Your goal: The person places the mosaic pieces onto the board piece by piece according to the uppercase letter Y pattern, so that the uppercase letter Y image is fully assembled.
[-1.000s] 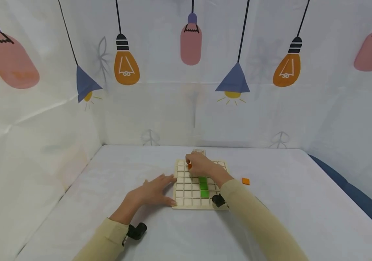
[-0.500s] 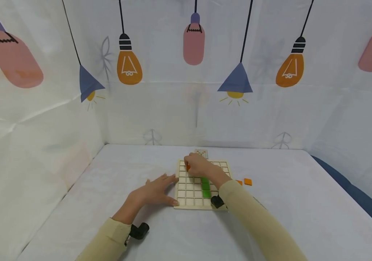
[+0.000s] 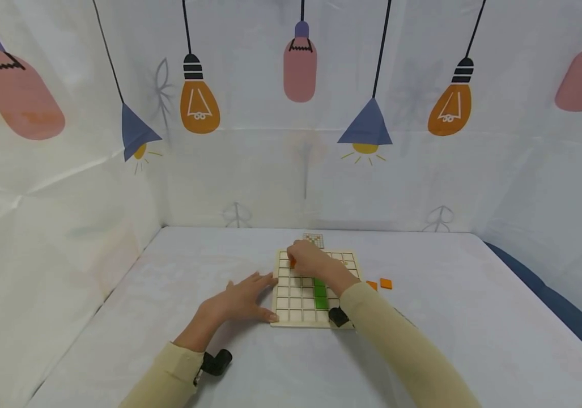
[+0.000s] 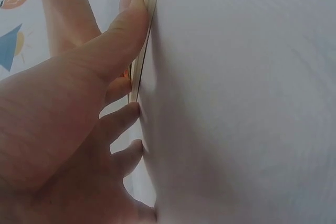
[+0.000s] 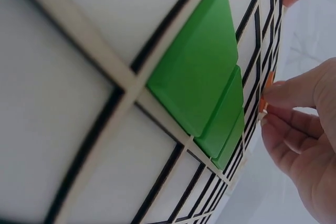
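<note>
A pale wooden grid board (image 3: 291, 317) lies on the table before me. My left hand (image 3: 239, 297) is at its left side, fingers spread. In the left wrist view the thumb of that left hand (image 4: 68, 114) lies against the board's edge and the other fingertips reach down near it. My right hand (image 3: 313, 260) is over the far left part of the grid. Between its thumb and fingers it pinches a small orange tile (image 5: 264, 95), right at the grid lines. Several green tiles (image 5: 197, 59) sit in a row in the grid cells, partly hidden by my right arm in the head view.
Two loose orange tiles (image 3: 386, 283) lie on the table right of the board, one beside my right sleeve. A small patterned grid card (image 3: 314, 239) lies behind the board. A white sheet printed with lamps (image 3: 364, 124) hangs behind the table.
My right hand has shifted slightly left and nearer, still pinching the orange tile. A second loose orange tile has come into view beside my sleeve. My left hand stays at the board's edge.
</note>
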A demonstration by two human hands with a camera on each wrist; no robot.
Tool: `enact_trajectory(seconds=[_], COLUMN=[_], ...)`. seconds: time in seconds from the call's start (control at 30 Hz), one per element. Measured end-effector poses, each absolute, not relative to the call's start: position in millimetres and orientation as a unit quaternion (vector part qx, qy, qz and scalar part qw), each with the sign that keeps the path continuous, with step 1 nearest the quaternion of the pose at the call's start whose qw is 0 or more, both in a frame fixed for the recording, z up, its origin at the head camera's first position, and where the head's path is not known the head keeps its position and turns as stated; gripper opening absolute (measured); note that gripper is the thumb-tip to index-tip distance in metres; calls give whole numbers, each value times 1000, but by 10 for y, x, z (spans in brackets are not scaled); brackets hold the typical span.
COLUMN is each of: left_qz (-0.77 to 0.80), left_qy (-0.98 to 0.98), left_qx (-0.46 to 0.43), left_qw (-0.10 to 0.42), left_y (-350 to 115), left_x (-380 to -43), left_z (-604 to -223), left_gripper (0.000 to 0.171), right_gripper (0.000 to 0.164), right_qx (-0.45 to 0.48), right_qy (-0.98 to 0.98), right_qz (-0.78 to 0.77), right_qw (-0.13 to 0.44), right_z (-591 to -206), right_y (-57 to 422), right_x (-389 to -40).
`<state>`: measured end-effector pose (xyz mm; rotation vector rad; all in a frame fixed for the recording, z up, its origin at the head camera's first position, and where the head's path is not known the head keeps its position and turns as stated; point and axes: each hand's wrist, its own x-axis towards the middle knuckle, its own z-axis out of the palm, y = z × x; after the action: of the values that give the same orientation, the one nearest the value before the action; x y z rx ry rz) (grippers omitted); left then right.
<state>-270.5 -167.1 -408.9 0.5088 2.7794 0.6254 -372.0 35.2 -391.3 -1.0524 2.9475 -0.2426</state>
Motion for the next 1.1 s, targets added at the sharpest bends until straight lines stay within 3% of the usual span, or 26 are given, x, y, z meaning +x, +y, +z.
enact_trajectory(seconds=[0.27,0.47,1.1], left_qz=[213,211,216], left_qy=[952,953,951], left_qx=[184,181,185], left_qw=[123,121,117], left_y=[-1645,-1641,-1668], left_x=[-2744,-2751,-2725], left_z=[-4101,-4116,-4110], left_gripper=[89,89,90], right_gripper=[13,7,34], right_qx=[-328,-340,-340], right_qy=[943,940,935], right_qz=[-53,-23,-39], right_qw=[-4,31,99], right_z=[-3882,-3771,-3725], right_y=[378,372,488], right_x=[-3695,-3608,-3514])
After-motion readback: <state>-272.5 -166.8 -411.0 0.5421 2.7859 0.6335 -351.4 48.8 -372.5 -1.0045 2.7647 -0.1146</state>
